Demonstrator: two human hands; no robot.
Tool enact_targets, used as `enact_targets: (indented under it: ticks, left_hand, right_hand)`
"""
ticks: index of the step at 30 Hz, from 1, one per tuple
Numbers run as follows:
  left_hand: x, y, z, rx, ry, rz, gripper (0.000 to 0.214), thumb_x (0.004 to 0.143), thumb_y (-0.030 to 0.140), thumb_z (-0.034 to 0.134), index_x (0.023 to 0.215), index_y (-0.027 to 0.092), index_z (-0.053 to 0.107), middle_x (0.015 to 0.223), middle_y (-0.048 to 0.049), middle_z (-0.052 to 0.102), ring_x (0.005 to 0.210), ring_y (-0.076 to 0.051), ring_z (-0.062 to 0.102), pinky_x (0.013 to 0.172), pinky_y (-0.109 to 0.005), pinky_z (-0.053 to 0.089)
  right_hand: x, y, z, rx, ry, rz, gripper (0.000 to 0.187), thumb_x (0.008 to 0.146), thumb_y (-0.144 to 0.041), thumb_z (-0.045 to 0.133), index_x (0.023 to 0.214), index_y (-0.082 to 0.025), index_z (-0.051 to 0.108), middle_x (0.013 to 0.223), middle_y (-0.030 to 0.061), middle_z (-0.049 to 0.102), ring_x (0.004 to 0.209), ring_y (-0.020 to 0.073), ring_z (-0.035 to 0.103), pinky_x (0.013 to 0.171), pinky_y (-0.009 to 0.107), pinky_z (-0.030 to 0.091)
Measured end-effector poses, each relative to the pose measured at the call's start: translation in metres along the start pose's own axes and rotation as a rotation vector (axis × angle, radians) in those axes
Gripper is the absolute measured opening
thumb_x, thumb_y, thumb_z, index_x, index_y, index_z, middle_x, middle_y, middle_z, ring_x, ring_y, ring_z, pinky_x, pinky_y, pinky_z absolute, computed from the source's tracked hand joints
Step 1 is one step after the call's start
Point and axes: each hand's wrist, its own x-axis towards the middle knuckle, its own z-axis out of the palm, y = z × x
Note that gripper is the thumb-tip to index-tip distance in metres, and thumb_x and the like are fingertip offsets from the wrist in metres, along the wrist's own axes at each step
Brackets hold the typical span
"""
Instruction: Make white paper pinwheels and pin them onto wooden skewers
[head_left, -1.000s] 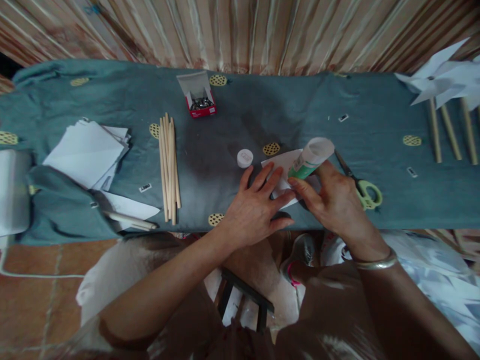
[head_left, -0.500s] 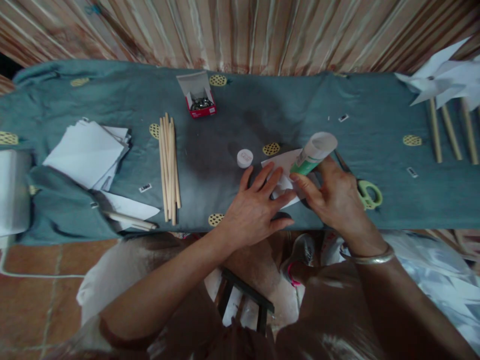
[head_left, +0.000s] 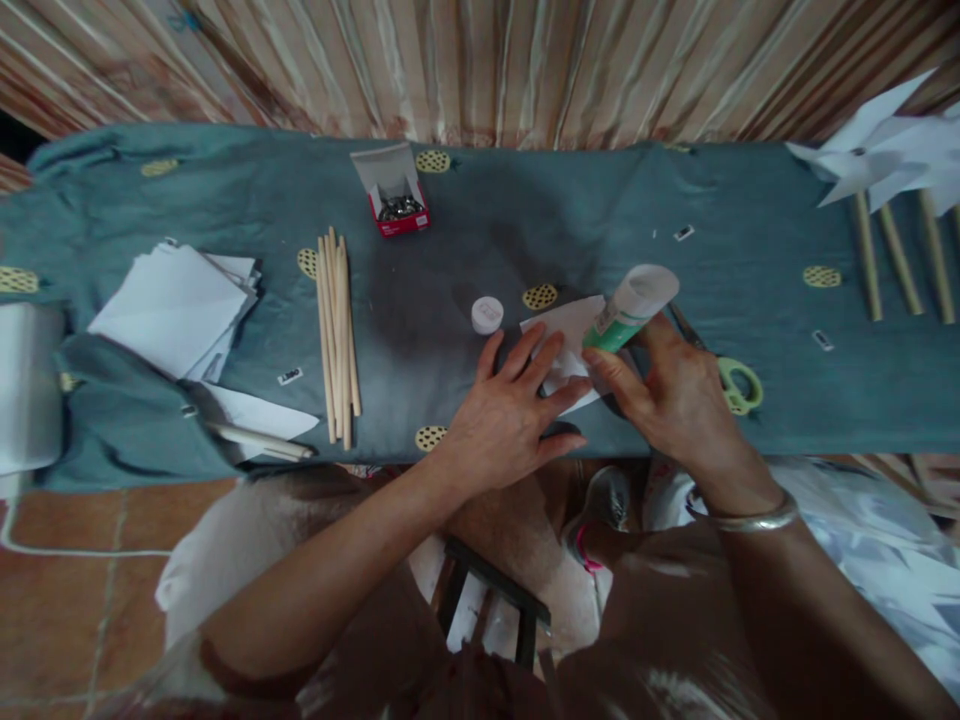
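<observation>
– Glue stick (head_left: 628, 308): where is it, and who has it?

– The right hand (head_left: 679, 395) is closed around its green lower end, tilted, with the white butt end pointing up and away. Its tip goes down toward a white paper piece (head_left: 564, 335) lying on the teal cloth (head_left: 480, 215) near the front edge.

– And the left hand (head_left: 504, 420)?

– Flat, fingers spread wide, pressing the paper down. It grips nothing.

– Which step does that look like?

– Spreading glue on the paper, I'd judge. The round white cap (head_left: 487, 314) lies off, just beside the paper, so the stick is uncovered. Whether the tip touches the sheet I cannot tell; fingers hide it.

– What would the next move call for?

– Probably a firm hold on the sheet while the tip strokes across it, with light pressure so the thin paper doesn't crease or drag.

– Anything different from a second ago?

– Little. The stick's upper end has swung slightly right and up, the right hand shifting with it. The left hand has stayed put. The wooden sticks (head_left: 336, 335), paper stack (head_left: 169, 308), red box (head_left: 397, 200) and scissors (head_left: 731, 380) lie as before.
</observation>
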Motion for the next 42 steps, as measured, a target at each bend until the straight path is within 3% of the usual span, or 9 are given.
enact_targets:
  ticks: [6,18,24,32,35,38,42]
  left_hand:
    - [0.000,0.000,0.000,-0.013,-0.004,0.002,0.057,0.090,0.061,0.050,0.136,0.028,0.051,0.153,-0.0144,0.039,0.144,-0.037,0.029,0.114,-0.063,0.021]
    - [0.000,-0.001,0.001,0.000,-0.004,-0.002,0.057,0.090,0.061,0.050,0.138,0.030,0.050,0.154,-0.0138,0.039,0.144,-0.037,0.029,0.114,-0.063,0.021]
    - [0.001,-0.001,0.001,0.014,-0.022,-0.005,0.057,0.088,0.061,0.052,0.136,0.030,0.053,0.154,-0.0134,0.039,0.145,-0.036,0.028,0.114,-0.063,0.021]
    - [0.000,-0.005,-0.008,-0.009,0.062,0.044,0.054,0.093,0.057,0.046,0.135,0.023,0.052,0.150,-0.0159,0.043,0.143,-0.032,0.034,0.114,-0.057,0.027]
    - [0.002,-0.020,-0.020,-0.012,0.198,0.029,0.048,0.097,0.050,0.043,0.134,0.020,0.052,0.143,-0.0147,0.051,0.137,-0.027,0.041,0.112,-0.048,0.034]
    - [0.003,-0.039,-0.028,0.050,0.304,-0.120,0.043,0.096,0.039,0.051,0.134,0.020,0.052,0.141,-0.0146,0.053,0.130,-0.030,0.045,0.105,-0.049,0.039]
    - [0.005,-0.057,-0.029,0.037,0.239,-0.202,0.036,0.093,0.027,0.053,0.128,0.019,0.058,0.128,-0.0128,0.062,0.114,-0.029,0.055,0.097,-0.048,0.044]
  right_hand:
    - [0.005,-0.001,0.006,-0.010,0.042,-0.013,0.038,0.092,-0.057,0.047,0.099,-0.021,0.058,0.083,0.0081,0.065,0.077,0.0259,0.065,0.068,0.038,0.051]
    - [0.000,-0.001,-0.001,0.012,-0.022,-0.013,0.034,0.092,-0.053,0.050,0.099,-0.021,0.059,0.081,0.0076,0.066,0.074,0.0251,0.066,0.064,0.037,0.051]
    - [0.003,0.001,0.004,0.018,0.109,0.050,0.031,0.089,-0.052,0.055,0.095,-0.021,0.059,0.083,0.0087,0.068,0.078,0.0268,0.066,0.070,0.040,0.051]
    - [0.018,0.014,0.004,0.777,0.381,0.303,0.017,0.084,-0.040,0.064,0.081,-0.024,0.058,0.082,0.0012,0.067,0.079,0.0195,0.067,0.075,0.039,0.055]
    - [0.017,0.025,0.003,0.906,0.296,0.361,0.016,0.083,-0.040,0.064,0.079,-0.025,0.059,0.085,0.0016,0.069,0.083,0.0204,0.069,0.080,0.042,0.057]
    - [0.014,0.029,0.000,0.987,0.249,0.388,0.015,0.082,-0.040,0.065,0.080,-0.026,0.061,0.085,0.0011,0.071,0.084,0.0206,0.071,0.079,0.041,0.059]
    - [0.011,0.021,-0.006,1.164,0.260,0.464,0.019,0.077,-0.043,0.073,0.077,-0.025,0.066,0.076,-0.0022,0.071,0.078,0.0163,0.071,0.073,0.031,0.059]
